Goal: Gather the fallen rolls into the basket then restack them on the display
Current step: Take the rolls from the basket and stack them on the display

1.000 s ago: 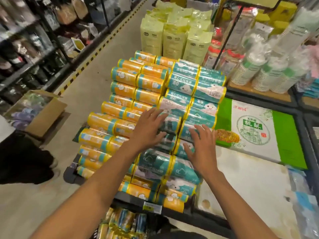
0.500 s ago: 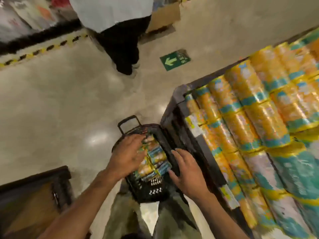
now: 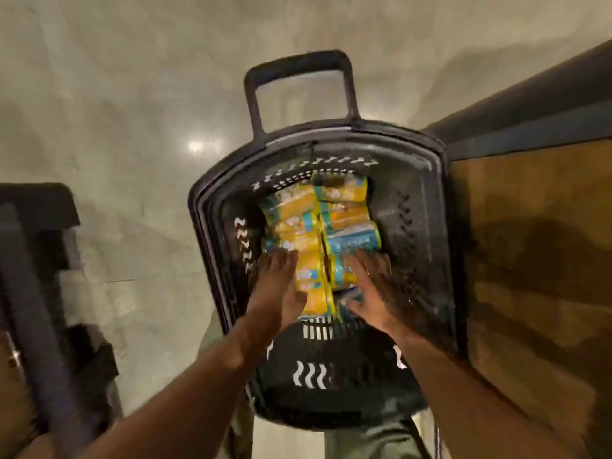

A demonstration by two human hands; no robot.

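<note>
- A black plastic shopping basket (image 3: 440, 246) stands on the polished floor (image 3: 116, 111), seen from straight above, with its perforated walls showing pale wavy slots.
- The basket's pull handle (image 3: 298, 62) stands out from the far rim, away from the person.
- The rolls (image 3: 304, 233) lie inside the basket, packed together on its bottom. Most are yellow with teal bands and lie side by side in two columns.
- One teal-wrapped roll (image 3: 352, 240) lies across the right column, among the yellow ones.
- The left grip (image 3: 278, 283) reaches down into the basket. Its fingers are straight and held together, lying flat against the left flank of the left column of rolls. It is released and clasps nothing.
- The right grip (image 3: 371, 286) is also inside the basket. Its fingers are spread and rest on top of the near end of the right column, just below the teal-wrapped roll, with the thumb (image 3: 351, 303) stretched toward the middle. It too looks released rather than clenched, though motion blur softens its outline.
- Both forearms come in from the bottom edge and meet over the near half of the basket.
- A wood-panelled display side (image 3: 536, 260) with a dark frame stands just right of the basket, touching or nearly touching its rim.
- A dark frame structure (image 3: 36, 293), blurred, stands well to the left.
- A bright light reflection (image 3: 196, 146) shines on the floor, left of the handle.
- Olive trousers (image 3: 367, 440) show below the basket.
</note>
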